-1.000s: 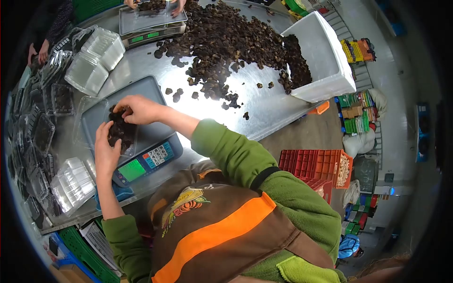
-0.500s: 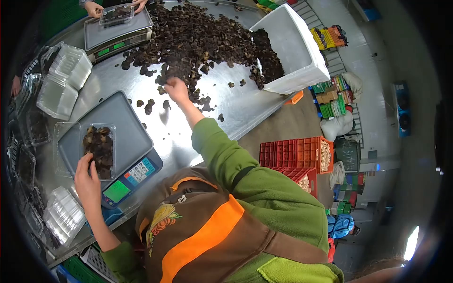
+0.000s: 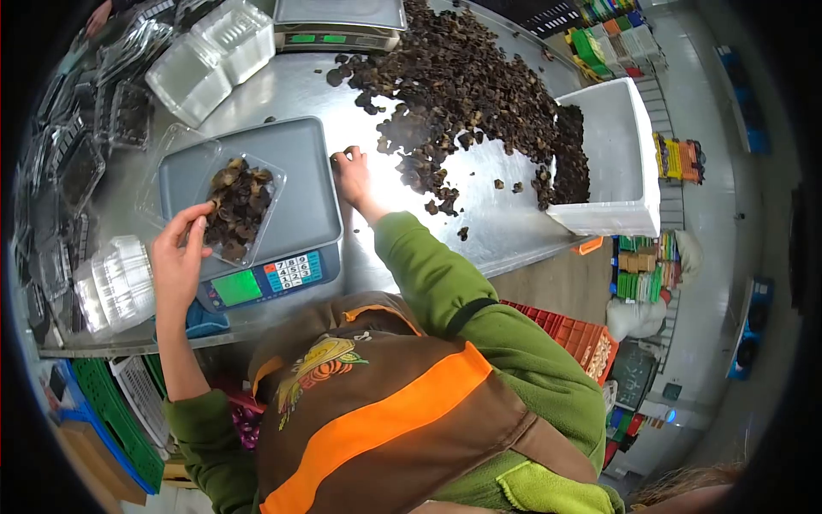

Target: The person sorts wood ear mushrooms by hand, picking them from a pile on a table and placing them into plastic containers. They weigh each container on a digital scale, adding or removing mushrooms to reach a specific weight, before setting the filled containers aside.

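A clear plastic clamshell container (image 3: 272, 199), lid folded back, sits on the grey pan of the blue scale (image 3: 184, 176) with dark mushrooms (image 3: 240, 206) inside. My left hand (image 3: 178, 257) is at the container's left side, thumb and forefinger closed at its rim and touching the mushrooms there. Just off the pan's right edge is my right hand (image 3: 351, 178), its fingers curled around dark mushroom pieces partly hidden in the grip. Beyond it, a large mushroom heap (image 3: 479, 94) spreads over the metal table (image 3: 411, 244).
A white foam box (image 3: 612, 163) lies tipped at the right, mushrooms spilling from it. Stacked empty clamshells (image 3: 210, 64) and another stack (image 3: 116, 283) stand at the left. A second scale (image 3: 338, 17) is at the back. Red crates (image 3: 565, 334) are on the floor to the right.
My right hand has moved from the mushroom heap back beside the scale pan. My left hand stays at the container. The view has turned, and the co-worker's hands at the second scale are out of sight.
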`<state>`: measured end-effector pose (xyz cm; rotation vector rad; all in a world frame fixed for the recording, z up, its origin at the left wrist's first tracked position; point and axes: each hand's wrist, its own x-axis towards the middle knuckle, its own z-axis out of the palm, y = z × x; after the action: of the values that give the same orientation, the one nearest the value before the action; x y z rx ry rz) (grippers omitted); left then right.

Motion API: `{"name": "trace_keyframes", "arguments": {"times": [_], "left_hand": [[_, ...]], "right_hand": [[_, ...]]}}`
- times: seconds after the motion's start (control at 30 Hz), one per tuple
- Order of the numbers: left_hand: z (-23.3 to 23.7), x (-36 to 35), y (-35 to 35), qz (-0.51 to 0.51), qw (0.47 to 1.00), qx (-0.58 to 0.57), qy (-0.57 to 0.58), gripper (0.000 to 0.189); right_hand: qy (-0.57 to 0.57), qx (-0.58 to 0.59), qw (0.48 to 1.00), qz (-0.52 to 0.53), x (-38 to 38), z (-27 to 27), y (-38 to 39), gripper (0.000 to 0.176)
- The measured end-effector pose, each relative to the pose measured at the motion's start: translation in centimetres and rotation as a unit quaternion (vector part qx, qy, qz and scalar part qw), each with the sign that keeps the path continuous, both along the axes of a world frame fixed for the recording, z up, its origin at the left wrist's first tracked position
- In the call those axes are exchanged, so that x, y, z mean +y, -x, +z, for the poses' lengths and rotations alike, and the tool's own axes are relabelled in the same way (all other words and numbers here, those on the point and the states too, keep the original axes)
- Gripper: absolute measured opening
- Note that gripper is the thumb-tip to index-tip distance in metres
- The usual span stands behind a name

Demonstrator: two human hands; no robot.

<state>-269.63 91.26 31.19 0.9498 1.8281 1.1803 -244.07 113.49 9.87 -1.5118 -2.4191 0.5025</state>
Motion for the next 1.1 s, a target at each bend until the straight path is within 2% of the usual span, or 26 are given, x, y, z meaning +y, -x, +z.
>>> {"name": "trace_keyframes", "arguments": {"times": [0.07,0.13,0.17,0.27,0.4,0.43,0.47,0.53,0.6,0.73,0.8,0.87,0.97,1.03,1.1], "left_hand": [[-1.1,-1.1,1.2,0.025,0.999,-0.013,-0.014,0.021],[-2.1,-2.5,2.8,0.079,0.996,-0.006,-0.049,0.021],[-2.3,-3.4,3.9,0.082,0.996,0.004,-0.044,0.022],[-3.3,-6.2,6.1,0.119,0.991,0.008,-0.065,0.023],[-4.1,-8.9,7.4,0.161,0.985,-0.020,-0.063,0.027],[-4.4,-9.2,7.4,0.167,0.984,-0.029,-0.062,0.028],[-4.8,-9.4,7.2,0.167,0.984,-0.030,-0.063,0.028],[-5.6,-9.2,6.7,0.182,0.980,-0.061,-0.062,0.027],[-5.6,-8.5,5.8,0.171,0.981,-0.069,-0.063,0.026],[-5.4,-7.0,4.2,0.151,0.983,-0.089,-0.061,0.028],[-5.4,-6.5,3.8,0.142,0.985,-0.083,-0.059,0.027],[-5.4,-6.2,3.8,0.134,0.986,-0.078,-0.058,0.027],[-5.2,-6.6,3.8,0.136,0.987,-0.069,-0.058,0.028],[-5.4,-7.4,4.2,0.158,0.984,-0.067,-0.052,0.029],[-6.9,-8.7,5.5,0.161,0.985,-0.046,-0.031,0.031]], "right_hand": [[0.020,0.001,1.000,-0.018,-1.9,0.6,-1.5,0.022],[0.015,0.092,0.995,-0.035,-2.5,-2.3,-4.0,0.019],[0.020,0.099,0.993,-0.061,-3.3,-2.3,-5.0,0.021],[0.039,0.145,0.974,-0.173,-4.5,-1.0,-7.4,0.028],[0.032,0.129,0.962,-0.236,-4.4,2.2,-7.8,0.032],[0.148,0.278,0.919,-0.238,-4.7,5.2,-6.3,0.034],[0.258,0.417,0.840,-0.232,-5.1,8.2,-4.8,0.035],[0.265,0.455,0.836,-0.153,-6.0,12.5,-1.9,0.035],[0.266,0.444,0.852,-0.078,-6.6,15.0,0.7,0.036],[0.345,0.470,0.812,0.022,-8.6,17.6,5.9,0.041],[0.239,0.385,0.885,0.102,-9.2,17.5,8.6,0.041],[0.296,0.346,0.877,0.151,-9.5,18.6,9.7,0.039],[0.277,0.342,0.889,0.129,-8.8,18.5,9.6,0.037],[0.399,0.410,0.819,0.046,-6.9,17.4,7.8,0.035],[0.355,0.438,0.826,0.012,-4.4,16.4,5.1,0.033]]}}
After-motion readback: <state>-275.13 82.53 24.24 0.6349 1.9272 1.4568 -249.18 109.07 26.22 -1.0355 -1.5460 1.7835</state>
